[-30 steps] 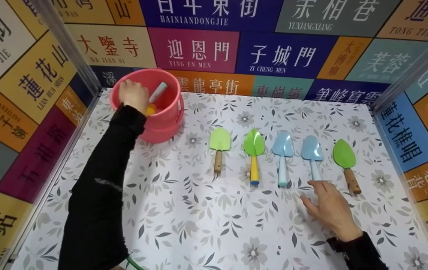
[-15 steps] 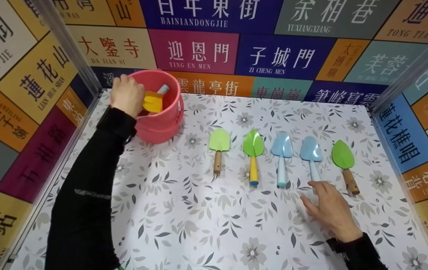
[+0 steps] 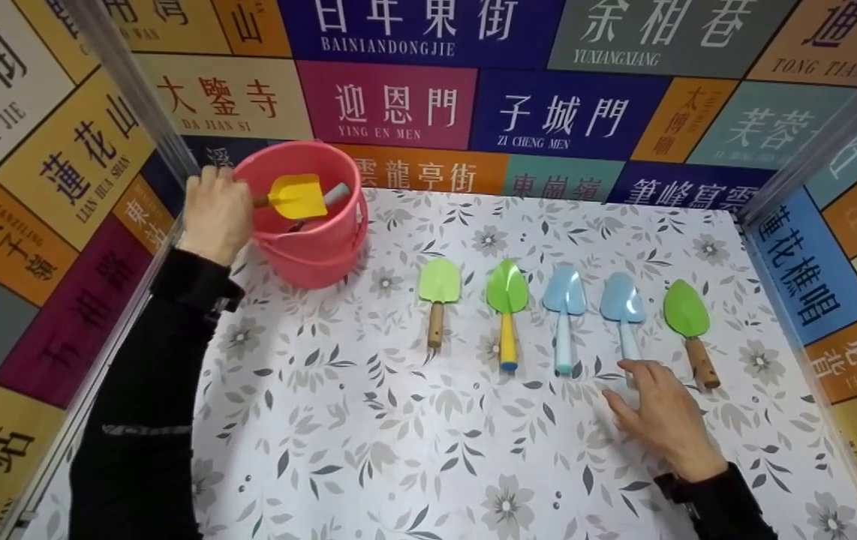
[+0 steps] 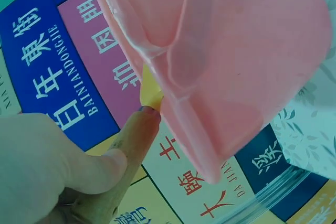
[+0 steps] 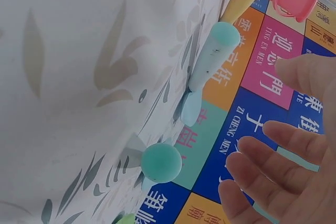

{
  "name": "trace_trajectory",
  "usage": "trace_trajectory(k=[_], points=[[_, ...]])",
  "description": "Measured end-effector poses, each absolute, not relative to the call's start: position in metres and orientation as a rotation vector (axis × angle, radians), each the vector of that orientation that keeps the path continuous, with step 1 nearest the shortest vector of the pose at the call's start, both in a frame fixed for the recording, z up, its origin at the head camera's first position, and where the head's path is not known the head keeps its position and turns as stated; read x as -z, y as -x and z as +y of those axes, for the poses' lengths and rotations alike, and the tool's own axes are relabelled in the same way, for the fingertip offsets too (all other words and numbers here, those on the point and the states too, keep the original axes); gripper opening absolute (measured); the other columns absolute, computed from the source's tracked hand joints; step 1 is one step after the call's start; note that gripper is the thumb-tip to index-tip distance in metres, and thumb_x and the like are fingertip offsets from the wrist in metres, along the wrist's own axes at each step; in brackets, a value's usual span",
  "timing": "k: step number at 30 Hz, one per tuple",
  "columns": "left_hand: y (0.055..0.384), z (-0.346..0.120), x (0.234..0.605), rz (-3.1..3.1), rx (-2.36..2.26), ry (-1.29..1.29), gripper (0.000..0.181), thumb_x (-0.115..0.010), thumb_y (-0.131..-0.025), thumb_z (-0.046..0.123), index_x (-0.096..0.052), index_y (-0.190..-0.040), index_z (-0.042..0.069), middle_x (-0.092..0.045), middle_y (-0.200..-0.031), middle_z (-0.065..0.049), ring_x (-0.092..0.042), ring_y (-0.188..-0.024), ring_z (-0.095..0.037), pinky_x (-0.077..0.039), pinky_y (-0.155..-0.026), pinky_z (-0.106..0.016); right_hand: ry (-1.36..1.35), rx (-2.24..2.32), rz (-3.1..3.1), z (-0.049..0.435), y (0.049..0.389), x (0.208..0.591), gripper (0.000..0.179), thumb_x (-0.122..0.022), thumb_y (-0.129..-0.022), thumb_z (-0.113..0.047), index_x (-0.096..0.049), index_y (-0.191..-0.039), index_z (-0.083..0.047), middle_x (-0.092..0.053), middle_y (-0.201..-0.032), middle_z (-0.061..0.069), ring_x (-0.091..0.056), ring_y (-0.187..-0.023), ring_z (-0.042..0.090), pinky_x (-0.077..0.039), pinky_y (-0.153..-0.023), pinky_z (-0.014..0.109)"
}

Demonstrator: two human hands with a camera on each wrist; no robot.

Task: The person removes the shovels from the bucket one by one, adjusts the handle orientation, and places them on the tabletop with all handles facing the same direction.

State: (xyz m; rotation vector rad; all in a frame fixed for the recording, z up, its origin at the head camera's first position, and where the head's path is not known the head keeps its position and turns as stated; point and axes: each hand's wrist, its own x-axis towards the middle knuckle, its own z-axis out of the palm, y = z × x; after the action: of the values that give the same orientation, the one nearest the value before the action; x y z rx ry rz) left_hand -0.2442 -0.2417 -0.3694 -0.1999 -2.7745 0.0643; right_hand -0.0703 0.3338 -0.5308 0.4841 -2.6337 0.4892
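Note:
My left hand (image 3: 216,212) grips the wooden handle (image 4: 135,142) of a toy shovel with a yellow blade (image 3: 298,196). The blade lies over the mouth of the pink bucket (image 3: 314,262), while the hand is outside its left rim. In the left wrist view the thumb presses along the handle and the bucket's rim hides most of the blade. A pale blue handle (image 3: 337,194) shows inside the bucket. At the right, my right hand (image 3: 665,420) is held with fingers loosely spread, holding nothing. Its fingertips are close to the handle of a light blue trowel (image 3: 623,298).
A row of toy trowels lies on the flowered tabletop (image 3: 368,420): a light green shovel (image 3: 440,280), a green trowel with yellow handle (image 3: 508,285), another light blue trowel (image 3: 565,289) and a green wooden-handled trowel (image 3: 687,309). Sign-covered panels (image 3: 387,101) enclose the table.
My left hand has moved out of the bucket to the left, drawing the yellow shovel up so its blade shows at the mouth. The right hand has stayed in place.

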Motion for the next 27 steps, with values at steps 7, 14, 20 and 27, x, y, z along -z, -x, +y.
trace_trajectory(k=[7,14,20,27], points=[[0.23,-0.256,0.38,-2.698,0.113,0.21,0.028,-0.065,-0.075,-0.006,-0.065,-0.1,-0.02,-0.063,-0.102,-0.035,-0.055,-0.097,-0.052,-0.045,-0.079,-0.06,-0.483,-0.475,-2.619,0.331,0.072,0.531,0.044,-0.082,-0.077,-0.014,-0.064,-0.112,0.005,-0.066,-0.102,0.025,-0.065,-0.09,0.041,-0.054,-0.067,0.051],[0.216,-0.262,0.382,-2.688,0.259,0.185,0.033,-0.06,-0.074,-0.008,-0.064,-0.105,-0.019,-0.06,-0.101,-0.035,-0.052,-0.095,-0.053,-0.044,-0.079,-0.062,-0.463,-0.505,-2.638,0.329,0.074,0.528,0.044,-0.082,-0.077,-0.013,-0.064,-0.113,0.004,-0.067,-0.104,0.024,-0.065,-0.092,0.042,-0.054,-0.07,0.052],[0.2,-0.254,0.384,-2.579,0.487,0.182,0.026,-0.063,-0.086,-0.002,-0.065,-0.107,-0.017,-0.062,-0.104,-0.035,-0.051,-0.093,-0.049,-0.042,-0.084,-0.06,-0.443,-0.545,-2.647,0.328,0.078,0.521,0.045,-0.083,-0.078,-0.012,-0.065,-0.116,0.004,-0.067,-0.105,0.023,-0.066,-0.095,0.041,-0.054,-0.073,0.053],[0.182,-0.222,0.404,-2.326,0.725,0.263,0.025,-0.072,-0.085,0.001,-0.068,-0.105,-0.013,-0.066,-0.098,-0.031,-0.058,-0.092,-0.048,-0.048,-0.085,-0.055,-0.51,-0.609,-2.539,0.32,0.094,0.504,0.047,-0.084,-0.075,-0.009,-0.064,-0.115,0.007,-0.067,-0.101,0.022,-0.065,-0.092,0.035,-0.049,-0.074,0.037]])
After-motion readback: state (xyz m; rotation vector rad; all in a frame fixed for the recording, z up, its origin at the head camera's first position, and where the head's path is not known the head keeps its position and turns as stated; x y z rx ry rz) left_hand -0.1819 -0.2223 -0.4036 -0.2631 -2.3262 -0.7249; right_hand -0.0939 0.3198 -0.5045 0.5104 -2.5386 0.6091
